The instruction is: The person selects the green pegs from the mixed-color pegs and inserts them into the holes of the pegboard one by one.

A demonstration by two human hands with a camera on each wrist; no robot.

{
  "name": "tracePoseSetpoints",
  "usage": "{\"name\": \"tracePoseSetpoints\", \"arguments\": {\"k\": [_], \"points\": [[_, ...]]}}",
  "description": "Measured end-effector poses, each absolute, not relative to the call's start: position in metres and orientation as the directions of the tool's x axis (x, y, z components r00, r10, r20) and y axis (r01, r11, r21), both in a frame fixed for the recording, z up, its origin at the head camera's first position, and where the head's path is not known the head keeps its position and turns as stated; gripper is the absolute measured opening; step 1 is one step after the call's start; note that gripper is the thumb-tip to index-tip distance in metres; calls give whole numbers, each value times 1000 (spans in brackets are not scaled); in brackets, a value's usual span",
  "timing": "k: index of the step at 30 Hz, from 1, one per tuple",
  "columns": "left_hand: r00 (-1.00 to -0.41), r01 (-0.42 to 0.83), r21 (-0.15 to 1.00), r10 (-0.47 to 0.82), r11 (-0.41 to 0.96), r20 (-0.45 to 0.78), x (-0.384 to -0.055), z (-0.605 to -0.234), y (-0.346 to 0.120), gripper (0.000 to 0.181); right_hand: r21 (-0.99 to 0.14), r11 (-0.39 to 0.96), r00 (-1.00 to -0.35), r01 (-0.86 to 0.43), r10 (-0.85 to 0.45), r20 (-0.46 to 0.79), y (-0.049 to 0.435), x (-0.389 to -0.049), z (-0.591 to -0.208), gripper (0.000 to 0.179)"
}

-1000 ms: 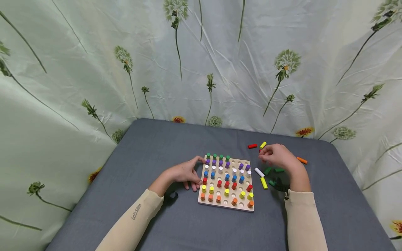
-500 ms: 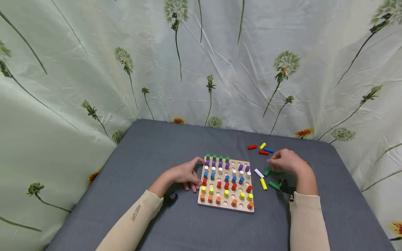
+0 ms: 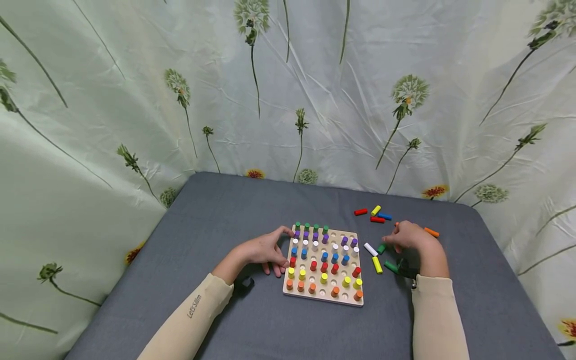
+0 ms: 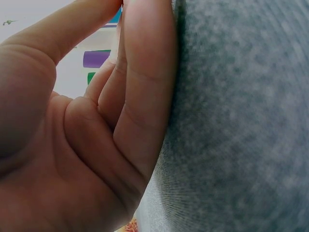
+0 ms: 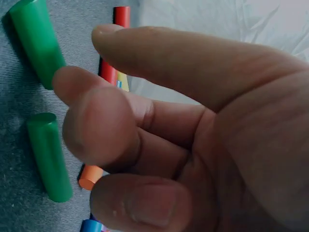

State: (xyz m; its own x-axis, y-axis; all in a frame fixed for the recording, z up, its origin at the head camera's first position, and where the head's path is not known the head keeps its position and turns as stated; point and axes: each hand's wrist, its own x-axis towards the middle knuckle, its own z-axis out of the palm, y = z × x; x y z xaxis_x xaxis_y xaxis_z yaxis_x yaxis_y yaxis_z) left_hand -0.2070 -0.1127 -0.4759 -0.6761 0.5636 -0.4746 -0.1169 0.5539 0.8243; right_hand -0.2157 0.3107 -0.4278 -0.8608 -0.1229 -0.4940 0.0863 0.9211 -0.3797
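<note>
**Left hand at the board, right hand among the loose pegs**

Nearest us, two pale sleeves (image 3: 195,310) reach in over the grey table (image 3: 225,210). We pick up the left hand (image 3: 265,250): fingers spread, not clenched, index at the far left corner of the pegboard (image 3: 324,298), thumb at its left edge by a red peg. Our read is that it's steadying the wood while leaving the holes uncovered.

The board lies flat, left of the right hand, one colour to a row: orange pegs (image 3: 312,288) closest, green pegs (image 3: 316,228) farthest, gaps in every row. Sorted by colour, we'd say.

Across to the right hand (image 3: 411,239)! Loosely curled, nothing in its grasp that we can see, with two loose green pegs (image 5: 50,159) just beside its fingers. A white peg (image 3: 371,249) and a yellow peg (image 3: 377,265) lie between it and the board, presumably kept within easy reach.

Farther off, two red pegs (image 3: 361,212) and a blue peg (image 3: 384,216) lie on their sides; behind everything, a flowered curtain (image 3: 270,100).
</note>
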Motion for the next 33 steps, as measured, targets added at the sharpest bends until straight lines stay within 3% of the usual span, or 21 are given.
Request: {"name": "tracePoseSetpoints", "arguments": {"k": [18,27,33], "points": [[-673,-119,821,563,558,-480,-206,-477,-112,72,-318,939,-858,131,-54,-512,302,-219,-438,44],[-677,-114,823,563,556,-474,-206,-477,-112,72,-345,933,-889,101,-71,-453,295,-223,-436,15],[-678,-109,824,565,556,-470,-206,-476,-113,72,-376,923,-925,77,-75,-372,286,-225,-431,27]]}}
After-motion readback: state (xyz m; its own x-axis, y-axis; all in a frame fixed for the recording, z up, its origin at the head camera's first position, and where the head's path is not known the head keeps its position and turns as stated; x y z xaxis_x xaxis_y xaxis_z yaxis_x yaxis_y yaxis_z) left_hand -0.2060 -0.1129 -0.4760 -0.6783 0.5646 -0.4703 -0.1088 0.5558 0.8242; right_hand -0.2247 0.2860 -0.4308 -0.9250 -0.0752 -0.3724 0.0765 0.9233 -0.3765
